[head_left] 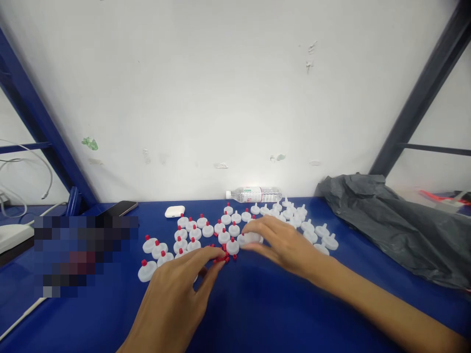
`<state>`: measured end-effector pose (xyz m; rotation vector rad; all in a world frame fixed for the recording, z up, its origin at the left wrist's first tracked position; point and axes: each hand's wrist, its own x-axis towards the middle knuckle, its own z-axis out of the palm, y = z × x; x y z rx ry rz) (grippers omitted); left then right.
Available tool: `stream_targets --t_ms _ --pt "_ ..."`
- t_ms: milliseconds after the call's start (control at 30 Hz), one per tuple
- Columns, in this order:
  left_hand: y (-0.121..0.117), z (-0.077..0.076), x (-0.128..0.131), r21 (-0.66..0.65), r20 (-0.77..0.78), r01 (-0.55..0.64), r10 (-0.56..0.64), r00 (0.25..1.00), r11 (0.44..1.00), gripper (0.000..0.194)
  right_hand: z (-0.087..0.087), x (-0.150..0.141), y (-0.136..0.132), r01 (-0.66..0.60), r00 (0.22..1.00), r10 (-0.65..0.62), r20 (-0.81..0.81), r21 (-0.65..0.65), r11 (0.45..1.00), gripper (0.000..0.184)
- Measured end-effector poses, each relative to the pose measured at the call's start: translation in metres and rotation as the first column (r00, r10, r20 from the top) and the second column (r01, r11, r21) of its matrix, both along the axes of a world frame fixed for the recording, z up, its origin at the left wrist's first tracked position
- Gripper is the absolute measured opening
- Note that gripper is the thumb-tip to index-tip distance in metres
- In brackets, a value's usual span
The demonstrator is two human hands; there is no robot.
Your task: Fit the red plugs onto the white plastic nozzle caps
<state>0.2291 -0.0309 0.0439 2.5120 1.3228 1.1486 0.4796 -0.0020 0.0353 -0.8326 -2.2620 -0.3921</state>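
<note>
My left hand [180,289] reaches in from the lower left, thumb and forefinger pinched at a small pile of red caps [226,259]; a red cap seems to be between the fingertips, partly hidden. My right hand [283,242] comes from the right, its fingers closed around a white plastic disc [253,238] whose stem I cannot make out. Left of centre stand several white discs with red caps on their stems [149,243], partly covered by my left hand. Beyond my right hand lie several white discs with bare stems [309,225], some overlapping.
Against the wall lies a clear plastic bottle [253,194] on its side. A white earphone case [174,211] and a phone [121,208] rest at the back left of the blue table [265,314]. Grey plastic sheeting [375,225] covers the right side. White cables [25,314] run at far left.
</note>
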Motion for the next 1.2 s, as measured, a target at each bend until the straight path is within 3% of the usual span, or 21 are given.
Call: stream_targets --t_ms 167,400,667,800,967,1033,1200 --pt "-0.003 0.000 0.005 -0.029 0.067 0.095 -0.093 0.993 0.995 0.019 -0.005 -0.016 -0.008 -0.113 0.992 0.106 0.062 0.137 0.984 0.038" --pt "-0.002 -0.007 0.009 -0.043 0.043 0.161 -0.159 0.986 0.986 0.020 -0.011 -0.021 -0.012 -0.163 0.986 0.159 0.048 0.103 0.981 0.031" --pt "-0.003 -0.012 0.007 -0.054 0.030 0.125 -0.124 0.992 0.991 0.018 -0.008 -0.025 -0.018 -0.108 0.992 0.116 -0.048 0.140 0.984 0.026" --pt "-0.002 -0.013 0.008 -0.054 -0.032 0.095 -0.097 0.995 0.994 0.016 -0.008 -0.025 -0.018 -0.130 0.989 0.135 -0.066 0.070 0.989 0.031" --pt "0.004 -0.018 0.004 0.134 -0.191 0.039 -0.013 0.982 0.990 0.033 -0.009 -0.023 -0.019 -0.190 0.980 0.190 -0.064 0.013 0.982 0.027" --pt "0.007 -0.023 0.002 0.133 -0.238 0.029 0.004 0.971 0.991 0.038 -0.009 -0.023 -0.021 -0.182 0.981 0.184 -0.063 0.036 0.983 0.026" --pt "0.008 -0.031 0.003 0.053 -0.180 0.117 -0.106 0.978 0.992 0.034 -0.011 -0.023 -0.024 -0.203 0.972 0.211 -0.102 0.085 0.976 0.025"
